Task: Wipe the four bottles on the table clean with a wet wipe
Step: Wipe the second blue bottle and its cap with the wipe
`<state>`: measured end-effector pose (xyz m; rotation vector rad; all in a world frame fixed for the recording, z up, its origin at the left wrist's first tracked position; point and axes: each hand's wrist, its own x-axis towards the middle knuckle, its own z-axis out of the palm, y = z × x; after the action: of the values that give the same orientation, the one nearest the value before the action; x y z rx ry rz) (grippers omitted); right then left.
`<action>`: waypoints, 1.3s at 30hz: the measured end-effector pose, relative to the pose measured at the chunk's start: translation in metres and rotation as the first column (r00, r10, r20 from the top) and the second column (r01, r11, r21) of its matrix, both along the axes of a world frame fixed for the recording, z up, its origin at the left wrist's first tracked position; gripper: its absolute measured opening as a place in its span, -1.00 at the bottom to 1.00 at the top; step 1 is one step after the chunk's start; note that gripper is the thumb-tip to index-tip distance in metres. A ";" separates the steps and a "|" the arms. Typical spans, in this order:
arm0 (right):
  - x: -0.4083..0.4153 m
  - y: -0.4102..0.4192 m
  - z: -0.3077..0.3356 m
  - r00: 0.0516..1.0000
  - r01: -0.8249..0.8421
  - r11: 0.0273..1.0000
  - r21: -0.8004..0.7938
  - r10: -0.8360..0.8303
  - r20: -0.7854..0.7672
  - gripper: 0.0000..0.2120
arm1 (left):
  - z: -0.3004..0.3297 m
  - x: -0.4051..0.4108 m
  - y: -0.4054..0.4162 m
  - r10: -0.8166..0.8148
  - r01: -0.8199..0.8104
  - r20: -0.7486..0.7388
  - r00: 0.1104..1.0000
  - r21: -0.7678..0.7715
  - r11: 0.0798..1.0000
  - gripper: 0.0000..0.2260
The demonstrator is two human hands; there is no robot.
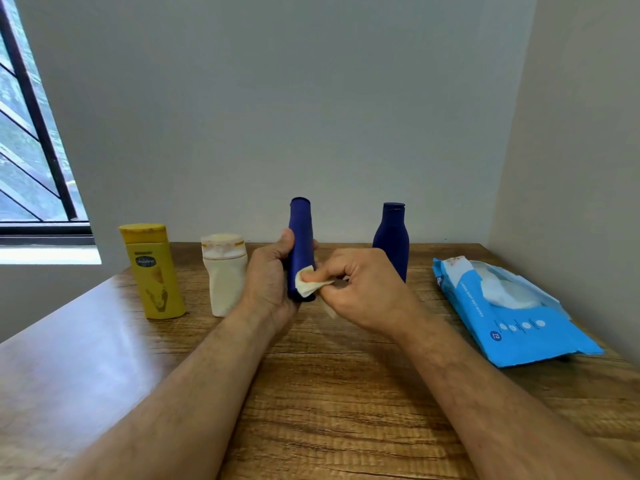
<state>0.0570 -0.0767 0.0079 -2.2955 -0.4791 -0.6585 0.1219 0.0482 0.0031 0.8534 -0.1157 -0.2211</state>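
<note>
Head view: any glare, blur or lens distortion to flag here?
Head view: wide-angle bending tilts the window frame; daylight from it leaves a pale sheen on the table at left; the bottles, the left hand and the right hand look reasonably sharp, with fine print on the wipes pack unreadable.

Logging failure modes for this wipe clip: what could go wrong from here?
1. The left hand grips the dark blue bottle only low on its body, so rubbing with the wet wipe could make it slip.
2. The right hand works close to the second blue bottle and might topple it.
</note>
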 end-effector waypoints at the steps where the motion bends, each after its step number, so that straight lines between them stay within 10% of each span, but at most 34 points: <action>1: 0.000 0.000 0.000 1.000 0.003 1.000 -0.012 -0.003 0.009 -0.82 | 0.000 0.001 0.001 0.015 -0.015 -0.004 1.000 0.010 1.000 -0.68; 10: 0.000 -0.010 0.004 0.924 0.289 0.912 0.290 -0.345 0.164 -0.81 | -0.004 -0.015 -0.007 -0.238 0.224 0.072 0.969 0.165 0.961 -0.72; 19: -0.002 -0.002 0.001 1.000 -0.002 0.996 0.094 0.002 0.003 -0.83 | 0.000 -0.002 -0.003 -0.071 0.071 -0.047 0.996 0.008 0.997 -0.61; 27: 0.003 -0.005 0.001 0.960 0.243 0.963 0.116 -0.256 0.117 -0.79 | -0.002 -0.008 -0.009 -0.137 0.137 -0.096 0.986 -0.016 0.991 -0.62; 39: -0.004 -0.005 0.002 0.989 0.092 0.995 -0.033 -0.087 0.123 -0.79 | -0.003 -0.006 -0.007 -0.122 0.121 0.039 0.992 0.044 0.992 -0.71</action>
<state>0.0531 -0.0817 0.0101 -2.3336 -0.4508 -0.8441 0.1160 0.0415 -0.0002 0.8934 -0.2026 -0.3211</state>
